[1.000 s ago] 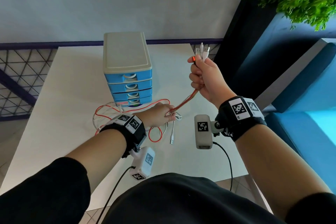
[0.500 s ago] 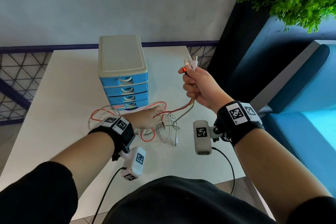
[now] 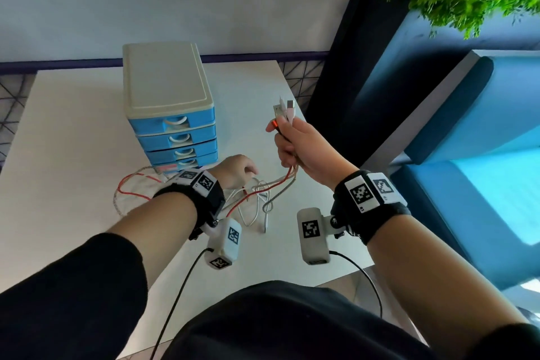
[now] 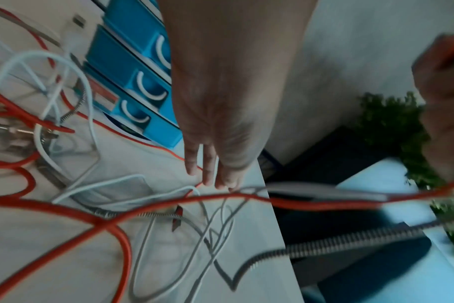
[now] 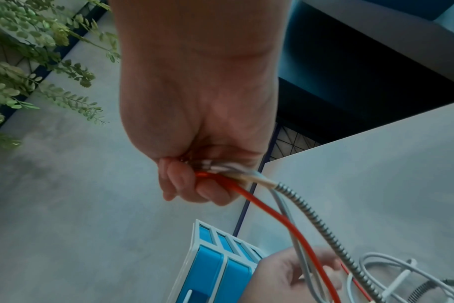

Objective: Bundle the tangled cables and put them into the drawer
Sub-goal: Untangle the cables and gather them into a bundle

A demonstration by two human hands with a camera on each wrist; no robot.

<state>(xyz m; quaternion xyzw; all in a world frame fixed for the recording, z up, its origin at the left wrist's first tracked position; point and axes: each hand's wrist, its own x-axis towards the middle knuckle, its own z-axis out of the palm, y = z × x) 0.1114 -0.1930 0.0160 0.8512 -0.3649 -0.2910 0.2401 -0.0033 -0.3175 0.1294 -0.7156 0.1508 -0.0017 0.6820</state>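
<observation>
The drawer unit (image 3: pixel 168 102) stood toward the far edge of the table (image 3: pixel 67 137), its four drawer fronts shut, and the tangled cables (image 3: pixel 257 199) sprawled at its foot toward the near edge, with strands rising to the right hand (image 3: pixel 301 149), so a slack red, white and coiled line crossed the air before the drawers. The left hand (image 3: pixel 233 172) lay with straight fingers on the tangle just before the lowest drawer. Bare table lay along the left edge and by the far right corner.
</observation>
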